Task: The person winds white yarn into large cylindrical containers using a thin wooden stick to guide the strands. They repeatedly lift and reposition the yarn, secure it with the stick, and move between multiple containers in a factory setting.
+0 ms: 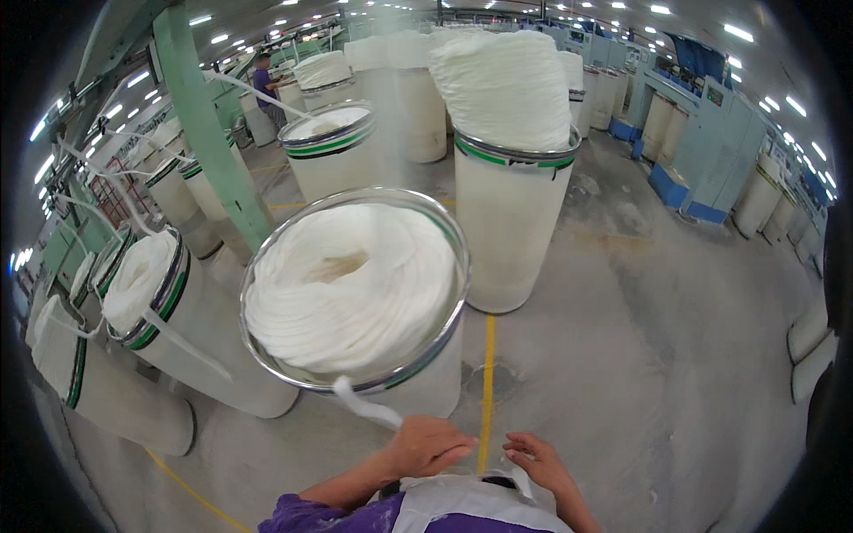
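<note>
A large cream can (413, 377) with a shiny metal rim stands right in front of me. Thick coils of white fibre sliver (355, 275) fill it around a central hollow. One loose sliver end (364, 409) hangs over the near rim down to my left hand (433, 447), passing out of sight behind it. The left fingers are curled together; what they hold, if anything, is hidden. Just to the right, my right hand (536, 457) has its fingers bent and apart, with nothing visibly gripped. A white strip (520, 481) hangs close below it, by my apron (462, 497).
Behind stands a can (506, 226) with sliver piled high. More cans (204, 329) lean into view at left, strands rising from them, near a green post (209, 124). Blue-green machines (711, 151) are at right. A yellow line (488, 382) crosses the floor. Another person (265, 84) stands far back.
</note>
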Demonstrator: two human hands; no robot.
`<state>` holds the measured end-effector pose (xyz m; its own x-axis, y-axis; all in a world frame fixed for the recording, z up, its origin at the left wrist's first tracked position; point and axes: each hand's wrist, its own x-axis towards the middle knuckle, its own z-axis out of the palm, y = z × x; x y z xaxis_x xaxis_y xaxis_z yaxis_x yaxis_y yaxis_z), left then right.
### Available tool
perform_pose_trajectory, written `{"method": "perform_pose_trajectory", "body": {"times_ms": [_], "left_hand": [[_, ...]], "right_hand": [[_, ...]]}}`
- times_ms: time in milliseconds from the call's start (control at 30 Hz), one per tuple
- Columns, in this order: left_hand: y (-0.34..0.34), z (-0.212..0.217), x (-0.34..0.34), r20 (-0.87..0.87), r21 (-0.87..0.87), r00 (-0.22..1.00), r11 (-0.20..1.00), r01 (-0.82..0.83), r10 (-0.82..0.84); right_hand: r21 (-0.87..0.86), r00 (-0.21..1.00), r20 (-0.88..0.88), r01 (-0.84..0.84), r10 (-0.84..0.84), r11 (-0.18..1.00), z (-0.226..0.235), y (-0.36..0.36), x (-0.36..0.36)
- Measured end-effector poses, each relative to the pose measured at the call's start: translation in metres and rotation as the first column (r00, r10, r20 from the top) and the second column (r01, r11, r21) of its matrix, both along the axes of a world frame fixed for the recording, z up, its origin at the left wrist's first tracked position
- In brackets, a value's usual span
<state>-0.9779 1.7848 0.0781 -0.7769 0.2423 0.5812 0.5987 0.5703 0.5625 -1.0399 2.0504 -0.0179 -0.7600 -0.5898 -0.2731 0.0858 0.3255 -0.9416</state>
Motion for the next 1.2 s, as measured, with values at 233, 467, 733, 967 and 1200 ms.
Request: {"method": "perform_pose_trajectory", "body": {"times_ms": [233,467,733,967,1200], "left_hand": [[0.135,-0.024,-0.148,-0.043,0.078,0.994,0.991,0.104,-0.101],[0.170,-0.068,-0.357,0.054,-0.113,0.997,0.992,-0.047,0.053],[0.105,-0.037,-0.632,0.015,-0.219,0.885,0.865,-0.451,0.465],[0.043,-0.020,-0.780,-0.200,-0.338,0.665,0.587,-0.736,0.719],[0.027,-0.005,-0.821,-0.017,-0.581,0.390,0.308,-0.753,0.921]], "right_hand": [[0.046,1.000,-0.023,-0.016,0.017,0.999,0.002,0.091,-0.100],[0.230,0.980,-0.199,0.039,0.008,0.972,-0.017,0.171,-0.257],[0.317,0.880,-0.092,0.469,-0.466,0.824,-0.029,0.317,-0.410],[0.406,0.881,-0.041,0.446,-0.471,0.798,-0.062,0.431,-0.598],[0.470,0.952,-0.288,0.238,-0.107,0.850,-0.022,0.431,-0.890]]}}
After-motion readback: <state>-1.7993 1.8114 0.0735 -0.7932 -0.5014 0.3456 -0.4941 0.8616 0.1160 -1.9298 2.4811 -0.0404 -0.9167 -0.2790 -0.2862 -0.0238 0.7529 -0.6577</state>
